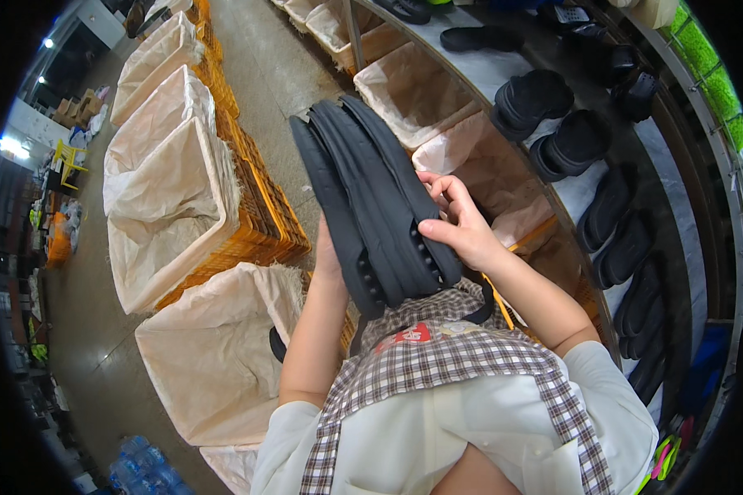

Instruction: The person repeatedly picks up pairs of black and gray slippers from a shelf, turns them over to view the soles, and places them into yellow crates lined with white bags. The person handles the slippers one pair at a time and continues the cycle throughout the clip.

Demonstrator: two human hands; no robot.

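Nearest the camera, a brown-and-white checked apron (pixel 454 363) over a white short-sleeved shirt (pixel 404 421). Head view: a stack of black soles (pixel 376 206), several deep, is held up in front of the apron, slanting from upper left to lower right; small round studs show in slots toward its near end. Right hand (pixel 462 223) partly closed on the stack's right edge, thumb across the upper face, fingers curled at the side. Left hand (pixel 328 252) at the left edge, mostly hidden behind the stack; cannot tell how far its fingers are closed. To the left, a row of orange crates (pixel 264 206) with pale cloth liners (pixel 161 194). To the right, more black soles (pixel 537 99) lie along a grey desk (pixel 479 70), with cloth-lined bins (pixel 413 91) beside it. Plastic bottles (pixel 144 466) at lower left.
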